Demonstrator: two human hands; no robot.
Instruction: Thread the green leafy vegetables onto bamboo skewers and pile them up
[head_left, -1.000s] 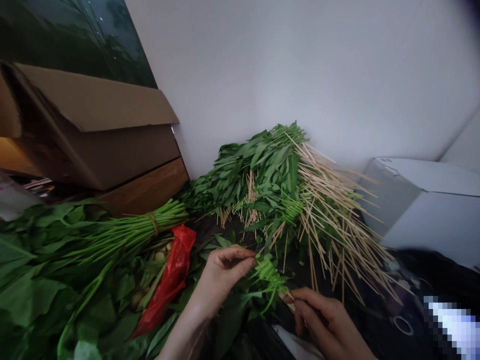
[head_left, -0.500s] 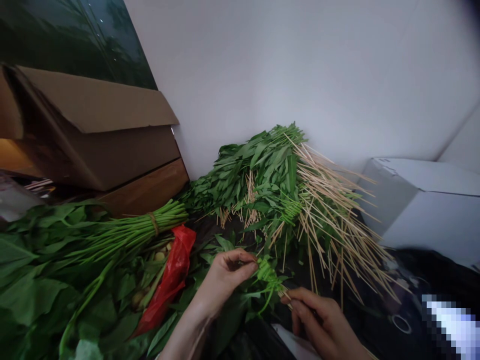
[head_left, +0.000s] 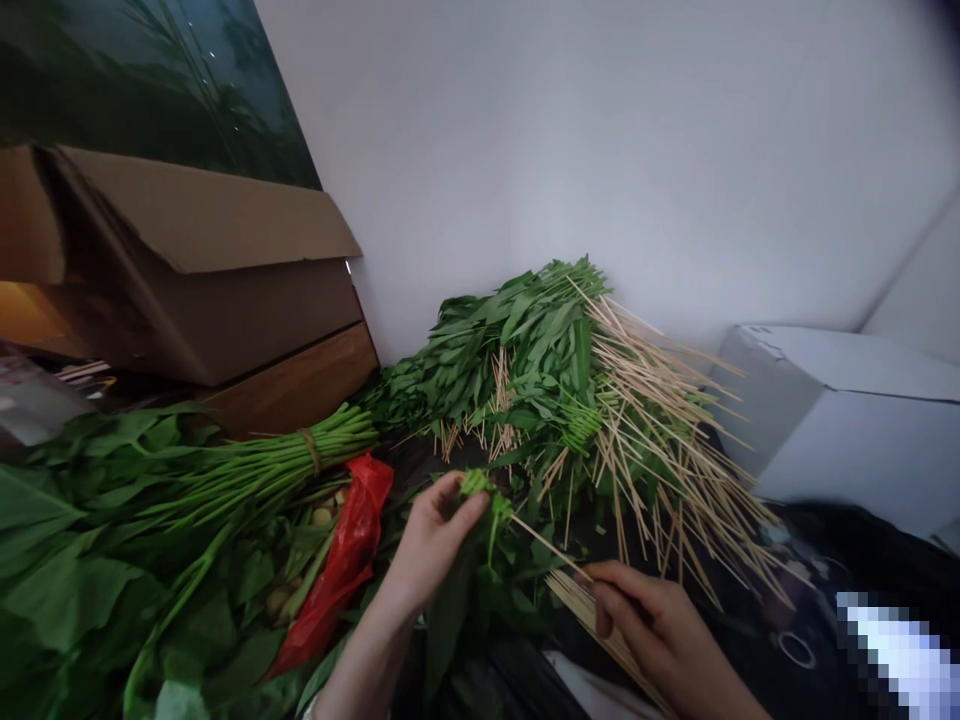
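My left hand (head_left: 429, 545) pinches a small coiled bunch of green stems (head_left: 484, 492) threaded on a thin bamboo skewer (head_left: 541, 545), with leaves hanging below it. My right hand (head_left: 651, 630) is closed round a handful of bare bamboo skewers (head_left: 592, 620) low at the right. The skewer with the greens runs from the left hand's fingertips down toward the right hand. Behind both hands lies a big heap of skewered greens (head_left: 570, 400) against the white wall.
A tied bundle of long green stalks (head_left: 262, 470) and loose leaves lie at the left, with a red plastic bag (head_left: 345, 560) beside them. Cardboard boxes (head_left: 195, 270) stand at the back left, a white box (head_left: 847, 410) at the right.
My left hand has lifted the coiled greens up and to the left, away from my right hand. The skewer between the two hands now shows bare along its length.
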